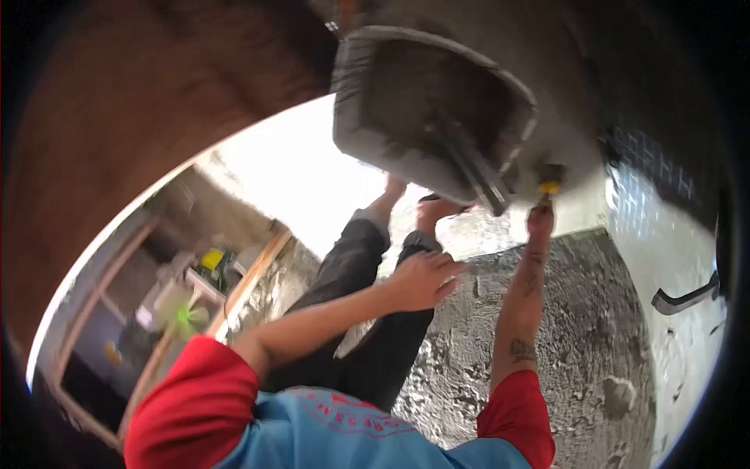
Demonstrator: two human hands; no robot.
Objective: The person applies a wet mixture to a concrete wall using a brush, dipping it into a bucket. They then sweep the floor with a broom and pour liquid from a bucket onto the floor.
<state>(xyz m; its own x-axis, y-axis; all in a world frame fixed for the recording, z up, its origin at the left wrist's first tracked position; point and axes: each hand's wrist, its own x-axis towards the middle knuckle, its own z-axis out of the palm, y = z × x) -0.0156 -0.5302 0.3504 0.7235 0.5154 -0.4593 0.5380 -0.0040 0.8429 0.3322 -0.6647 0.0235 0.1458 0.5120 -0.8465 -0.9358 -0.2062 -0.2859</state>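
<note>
My right hand (541, 221) is stretched forward, its fingers closed round a short yellow-handled tool (549, 188). The tool's dark, broad head is blurred, so its exact kind cannot be made out; it is close to a smooth grey surface. In front of my body, above my legs, my left hand (426, 279) is held with its fingers loosely extended and nothing visible in it. Ahead of both hands is a grey, angular tub-like container (355, 117) with a pale rim and a dark inside. A grey metal bar (473, 164) slants across it.
Rough grey mortar (578, 328) covers the surface at right. A dark curved handle-like piece (686, 297) shows at the far right. A wooden frame (262, 270) is at left, with a green fan-like object (187, 315) and assorted items behind it. Bright light fills the upper middle.
</note>
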